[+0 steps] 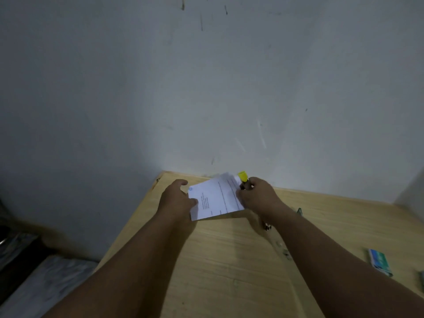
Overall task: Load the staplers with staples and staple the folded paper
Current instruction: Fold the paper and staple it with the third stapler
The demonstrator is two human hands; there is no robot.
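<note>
A folded white paper (214, 198) with printed lines is held above the far part of the wooden table (229, 260). My left hand (176, 198) pinches its left edge, thumb on top. My right hand (257, 193) grips a yellow-ended stapler (242, 177) at the paper's right edge; most of the stapler is hidden inside the fist. Whether the stapler's jaws bite the paper I cannot tell.
A green and white staple box (378, 261) lies on the table at the right. Small metal bits (267, 226) and a greenish object (299, 211) lie beside my right forearm. A grey wall (206, 88) stands directly behind the table. Left of the table the floor drops away.
</note>
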